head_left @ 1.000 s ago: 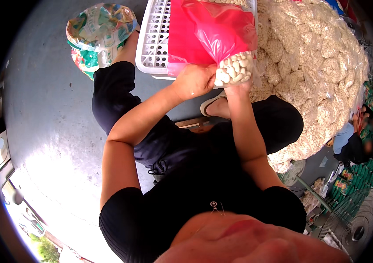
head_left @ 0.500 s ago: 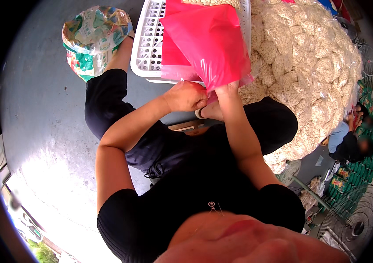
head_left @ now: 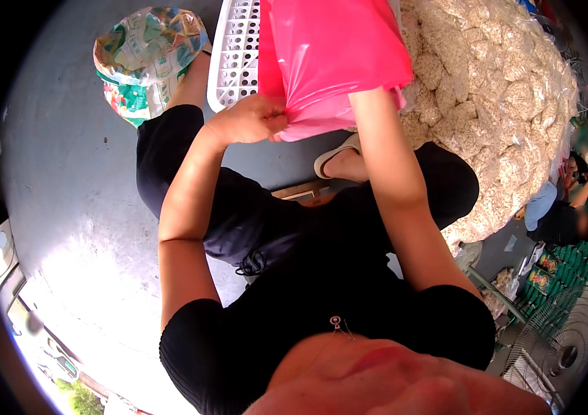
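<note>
A bright pink plastic bag (head_left: 339, 55) is held up over a white perforated crate (head_left: 223, 90), its mouth toward me. My left hand (head_left: 258, 119) is closed on the left edge of that mouth, pinching the film between thumb and fingers. From the wrist (head_left: 371, 100) on, my right hand is inside the bag, so its fingers are hidden. Below the raised bag, at its left, more pink film (head_left: 268, 72) lies on the crate.
A large heap of clear bags of pale kernels (head_left: 487, 104) rises at the right. To the left, a patterned open sack (head_left: 145, 62) stands beside my leg. At the lower right is a fan (head_left: 563, 353), with another person (head_left: 563, 218) farther back.
My left hand has moved left and up with the bag's edge, and the mouth is stretched wider. My right hand has gone farther up, and the bag covers more of the crate.
</note>
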Tool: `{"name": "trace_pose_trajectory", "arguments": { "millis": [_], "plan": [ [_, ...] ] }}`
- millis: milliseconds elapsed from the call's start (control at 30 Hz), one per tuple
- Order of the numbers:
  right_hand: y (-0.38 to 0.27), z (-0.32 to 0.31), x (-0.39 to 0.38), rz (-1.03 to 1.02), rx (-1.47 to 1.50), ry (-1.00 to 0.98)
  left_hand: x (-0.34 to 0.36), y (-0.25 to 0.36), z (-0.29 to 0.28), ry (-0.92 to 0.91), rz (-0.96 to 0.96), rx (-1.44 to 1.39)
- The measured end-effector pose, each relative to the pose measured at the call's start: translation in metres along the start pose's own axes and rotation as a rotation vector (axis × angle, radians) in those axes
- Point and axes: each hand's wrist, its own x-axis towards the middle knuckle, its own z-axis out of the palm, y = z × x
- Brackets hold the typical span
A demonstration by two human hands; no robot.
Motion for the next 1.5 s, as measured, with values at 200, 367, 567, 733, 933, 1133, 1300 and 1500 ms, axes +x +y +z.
{"name": "trace_pose_trajectory", "arguments": {
  "millis": [200,367,567,733,933,1133,1300,1500],
  "plan": [
    [0.039,-0.091,-0.148,-0.357,-0.549,-0.043,0.013,-0.005,0.012,-0.034,-0.304,0.359],
    [0.006,-0.136,-0.168,-0.724,-1.263,0.372,0.006,0.015,0.014,-0.081,-0.553,0.516],
    [-0.018,-0.162,-0.167,-0.334,-1.345,0.182,-0.012,0.052,0.049,0.25,0.069,0.991],
    [-0.018,-0.163,-0.177,-0.486,-1.575,0.198,0.069,0.054,0.139,0.585,0.484,0.629],
    [-0.004,-0.197,-0.164,-0.387,-1.297,0.152,0.133,0.023,0.172,0.66,0.618,0.419],
    [-0.003,-0.208,-0.158,-0.222,-1.06,0.084,0.116,0.006,0.164,0.563,0.641,0.322],
    [-0.008,-0.207,-0.161,-0.216,-1.097,0.09,0.122,0.024,0.164,0.652,0.607,0.417],
    [-0.006,-0.207,-0.16,-0.197,-1.054,0.067,0.118,0.004,0.155,0.449,0.571,0.125]
  ]
}}
